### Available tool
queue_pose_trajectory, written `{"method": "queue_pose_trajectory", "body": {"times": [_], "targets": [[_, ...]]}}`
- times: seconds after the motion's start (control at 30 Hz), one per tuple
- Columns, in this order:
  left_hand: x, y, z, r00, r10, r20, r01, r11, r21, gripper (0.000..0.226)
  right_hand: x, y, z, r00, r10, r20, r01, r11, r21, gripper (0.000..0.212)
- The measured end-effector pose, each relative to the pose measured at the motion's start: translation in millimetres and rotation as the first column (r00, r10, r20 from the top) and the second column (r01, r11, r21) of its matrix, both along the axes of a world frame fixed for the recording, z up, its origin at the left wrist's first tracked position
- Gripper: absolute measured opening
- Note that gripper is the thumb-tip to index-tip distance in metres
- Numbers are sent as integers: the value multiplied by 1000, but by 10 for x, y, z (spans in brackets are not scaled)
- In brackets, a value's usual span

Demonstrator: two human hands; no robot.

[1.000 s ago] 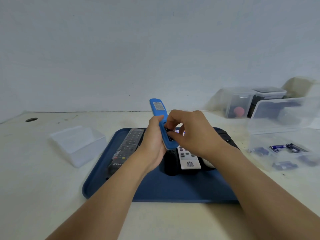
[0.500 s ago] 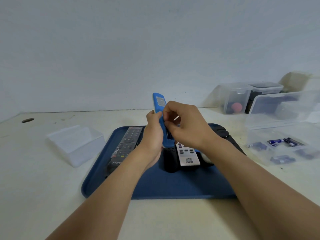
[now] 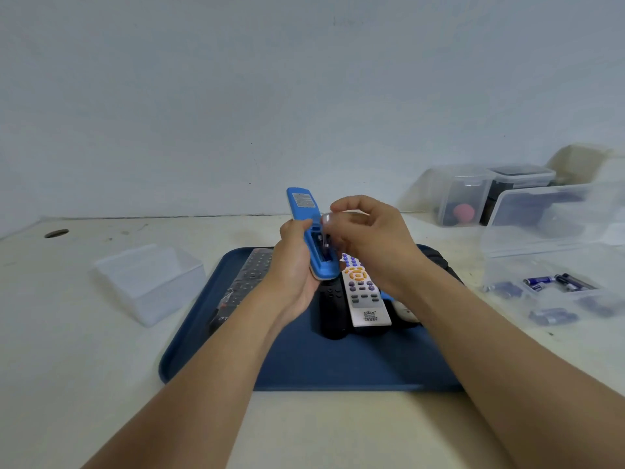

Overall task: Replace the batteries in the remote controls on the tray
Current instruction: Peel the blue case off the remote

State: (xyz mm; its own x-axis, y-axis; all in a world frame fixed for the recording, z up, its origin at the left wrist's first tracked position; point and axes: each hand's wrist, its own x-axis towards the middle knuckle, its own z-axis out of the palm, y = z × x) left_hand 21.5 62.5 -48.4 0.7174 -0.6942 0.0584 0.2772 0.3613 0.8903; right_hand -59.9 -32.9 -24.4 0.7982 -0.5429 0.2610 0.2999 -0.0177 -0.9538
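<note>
My left hand grips a bright blue plastic remote control, back side up, above the dark blue tray. My right hand pinches a small cylindrical battery at its open compartment. A white remote with purple buttons lies on the tray beneath; a clear plastic box of batteries sits to the right.

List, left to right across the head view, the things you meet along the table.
Hole in the table → empty clear box → wrapped black remote → blue remote → white remote → clear tub of batteries.
</note>
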Motion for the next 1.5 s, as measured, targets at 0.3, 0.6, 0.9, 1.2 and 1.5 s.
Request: {"method": "queue_pose_trajectory", "body": {"times": [0.3, 0.6, 0.9, 1.2, 1.5], "targets": [[-12, 74, 72, 994, -92, 52, 89, 995, 50, 33, -83, -248, 109, 958, 13, -286, 92, 932, 351, 31], [159, 206, 178, 977, 186, 105, -188, 982, 12, 30, -160, -341, 143, 966, -79, -244, 85, 996, 12, 35], [-27, 128, 165, 964, 116, 240, -138, 987, 78, 16, -219, 105, 110, 850, 51, -524, -350, 797, -492, 36], [11, 94, 72, 979, -58, 194, 33, 991, 132, 38, -181, -36, 107, 954, -236, 186, 300, 751, -588, 26], [-41, 75, 57, 975, -68, 210, 30, 984, 176, 34, -140, -52, 34, 943, -285, 171, 314, 591, -743, 17]]}}
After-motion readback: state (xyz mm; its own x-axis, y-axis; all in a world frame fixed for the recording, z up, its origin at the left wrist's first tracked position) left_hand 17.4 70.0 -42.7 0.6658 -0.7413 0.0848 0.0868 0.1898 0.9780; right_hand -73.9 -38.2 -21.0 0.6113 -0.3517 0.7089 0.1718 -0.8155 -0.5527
